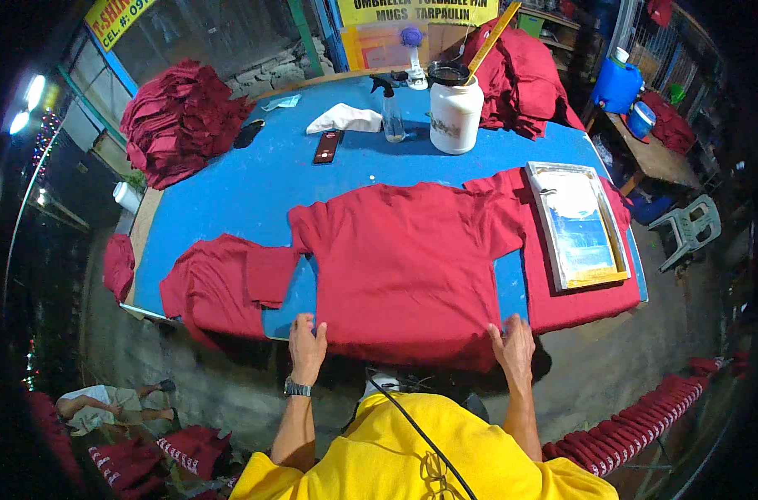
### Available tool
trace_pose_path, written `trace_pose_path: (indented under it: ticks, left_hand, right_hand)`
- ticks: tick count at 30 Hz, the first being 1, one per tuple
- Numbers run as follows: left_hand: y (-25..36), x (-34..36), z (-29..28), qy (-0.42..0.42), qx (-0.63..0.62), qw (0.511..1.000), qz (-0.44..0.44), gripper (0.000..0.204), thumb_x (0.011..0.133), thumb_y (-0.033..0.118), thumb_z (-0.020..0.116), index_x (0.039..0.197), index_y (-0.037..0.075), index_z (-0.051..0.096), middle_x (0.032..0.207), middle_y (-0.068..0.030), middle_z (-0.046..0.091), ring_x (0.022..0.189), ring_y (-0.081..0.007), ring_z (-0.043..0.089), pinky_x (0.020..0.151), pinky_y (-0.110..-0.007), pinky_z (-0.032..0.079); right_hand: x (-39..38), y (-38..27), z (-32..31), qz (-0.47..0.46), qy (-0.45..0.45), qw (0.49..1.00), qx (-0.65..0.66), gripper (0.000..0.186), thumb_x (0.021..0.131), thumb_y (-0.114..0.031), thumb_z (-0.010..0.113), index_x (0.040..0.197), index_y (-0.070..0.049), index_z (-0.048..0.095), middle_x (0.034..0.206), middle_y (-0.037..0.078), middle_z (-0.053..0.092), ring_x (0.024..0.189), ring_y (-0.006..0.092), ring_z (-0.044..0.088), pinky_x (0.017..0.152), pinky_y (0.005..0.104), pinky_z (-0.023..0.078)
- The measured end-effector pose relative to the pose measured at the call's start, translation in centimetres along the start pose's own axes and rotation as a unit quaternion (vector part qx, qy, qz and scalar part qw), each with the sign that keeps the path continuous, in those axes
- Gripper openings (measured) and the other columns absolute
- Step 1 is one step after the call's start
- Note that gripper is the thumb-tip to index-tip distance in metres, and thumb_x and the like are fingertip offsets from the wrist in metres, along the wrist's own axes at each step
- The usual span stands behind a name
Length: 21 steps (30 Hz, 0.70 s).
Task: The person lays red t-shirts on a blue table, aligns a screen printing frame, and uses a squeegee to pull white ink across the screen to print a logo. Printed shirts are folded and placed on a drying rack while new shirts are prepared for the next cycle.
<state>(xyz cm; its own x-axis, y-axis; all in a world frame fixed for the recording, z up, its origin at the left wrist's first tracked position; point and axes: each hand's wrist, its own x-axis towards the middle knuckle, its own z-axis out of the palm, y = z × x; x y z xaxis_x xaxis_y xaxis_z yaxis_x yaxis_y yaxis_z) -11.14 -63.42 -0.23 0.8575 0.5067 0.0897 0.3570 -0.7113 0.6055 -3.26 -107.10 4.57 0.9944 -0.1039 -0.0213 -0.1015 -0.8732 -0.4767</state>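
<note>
A dark red T-shirt (404, 258) lies spread on the blue tabletop (270, 187), its lower end hanging over the near edge. My left hand (306, 343) is at its lower left corner, thumb and fingers apart. At the opposite lower corner is my right hand (514, 342), also open, its thumb at the shirt's side. Whether either hand touches the cloth is hard to see. A second red shirt (216, 283) lies partly folded on the left. On the right, a screen-printing frame (577, 227) rests on another red shirt (554, 307).
Red garments are heaped at the far left (179, 121) and far right (525, 79). Along the back stand a white tub (455, 121), a spray bottle (392, 117), a phone (328, 147) and a white cloth (345, 118). A plastic stool (687, 229) stands right; a person (104, 407) is lower left.
</note>
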Motion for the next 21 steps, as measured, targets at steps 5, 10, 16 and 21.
trace_pose_path:
  ticks: [5, 10, 16, 21]
  left_hand:
    - [4.2, 6.7, 3.9, -0.026, -0.072, 0.979, 0.189, 0.032, 0.101, 0.021, 0.071, 0.124, 0.000, 0.065, 0.125, -0.0217, 0.068, 0.118, -0.0419, 0.063, 0.104, -0.049, 0.050]
    - [8.1, 16.8, 11.5, -0.097, -0.053, 0.954, 0.279, 0.048, 0.108, 0.032, 0.061, 0.147, 0.004, 0.060, 0.155, -0.0242, 0.054, 0.148, -0.0417, 0.047, 0.126, -0.053, 0.033]
    - [6.2, 27.9, 13.3, -0.128, 0.044, 0.968, 0.210, 0.067, 0.111, 0.051, 0.048, 0.165, 0.011, 0.045, 0.175, -0.0218, 0.028, 0.164, -0.0407, 0.018, 0.132, -0.063, 0.009]
    - [5.4, 30.5, 13.3, -0.068, 0.138, 0.955, 0.255, 0.077, 0.107, 0.059, 0.051, 0.168, 0.014, 0.038, 0.176, -0.0201, 0.029, 0.164, -0.0397, 0.019, 0.128, -0.072, 0.005]
  right_hand:
    - [7.7, -7.4, 6.4, -0.263, 0.059, 0.956, 0.114, 0.040, 0.097, -0.029, 0.076, 0.124, -0.001, 0.066, 0.134, 0.026, 0.065, 0.125, 0.0463, 0.061, 0.105, 0.0526, 0.050]
    - [17.7, -14.0, 15.9, -0.367, -0.101, 0.923, 0.053, 0.058, 0.107, -0.047, 0.059, 0.152, -0.010, 0.058, 0.159, 0.022, 0.053, 0.151, 0.0428, 0.044, 0.127, 0.0591, 0.030]
    - [29.4, -13.6, 16.5, -0.231, 0.002, 0.965, -0.124, 0.083, 0.104, -0.071, 0.047, 0.167, -0.018, 0.040, 0.177, 0.016, 0.028, 0.165, 0.0412, 0.017, 0.131, 0.0671, 0.005]
    - [33.4, -14.2, 17.0, -0.165, 0.020, 0.973, -0.160, 0.089, 0.103, -0.073, 0.046, 0.170, -0.016, 0.034, 0.178, 0.016, 0.026, 0.165, 0.0416, 0.014, 0.132, 0.0649, 0.004]
